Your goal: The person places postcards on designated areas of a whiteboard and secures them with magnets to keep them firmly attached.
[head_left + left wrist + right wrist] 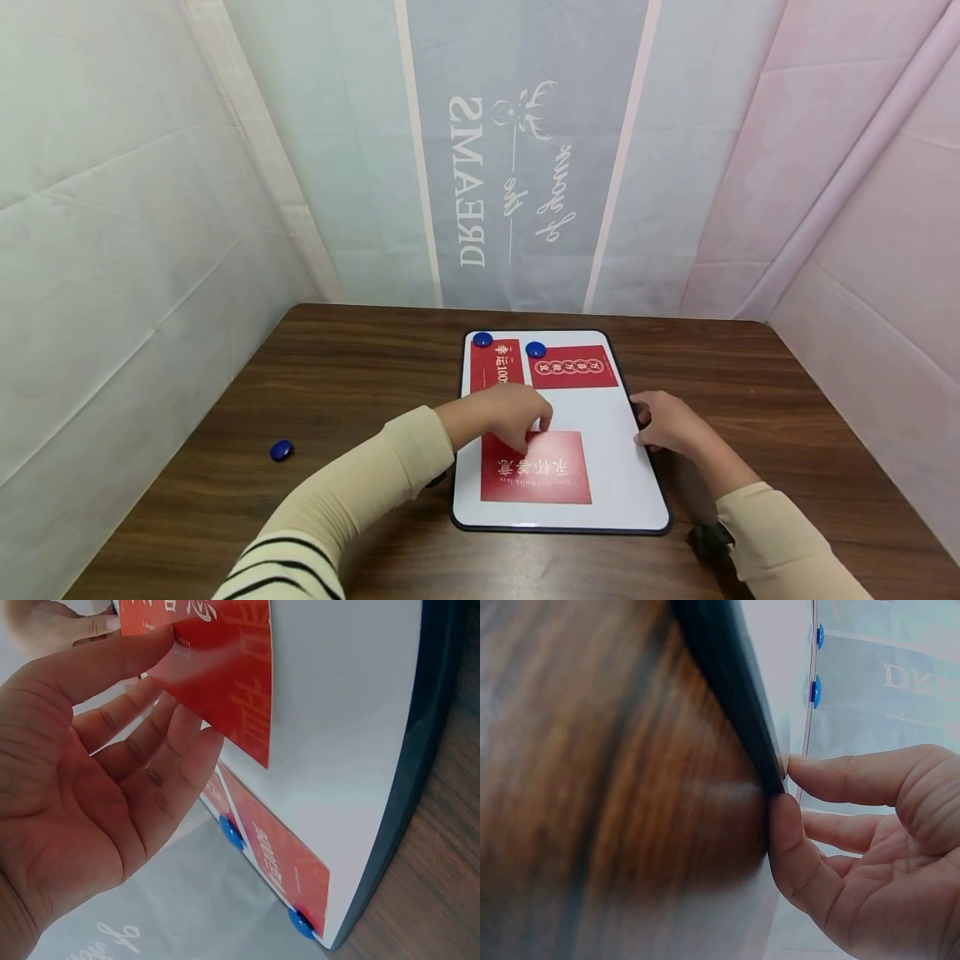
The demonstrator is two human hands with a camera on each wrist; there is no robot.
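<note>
A whiteboard point(626, 487) with a dark frame lies on the wooden table. My left hand point(517, 408) pinches a red card point(543, 487) at its far edge, over the near part of the board; in the left wrist view the thumb point(112, 664) lies on its printed face and fingertips reach behind it. At the board's right edge, my right hand point(667, 421) grips the frame point(761, 727) between thumb and finger. Two more red cards, one upright point(487, 375) and one sideways point(577, 377), lie at the far end, each with a blue round magnet point(536, 349) at its top.
One loose blue magnet point(281, 450) sits on the table point(202, 517) left of the board. Printed cloth point(525, 283) hangs behind the table's far edge, and pale cloth walls stand at both sides.
</note>
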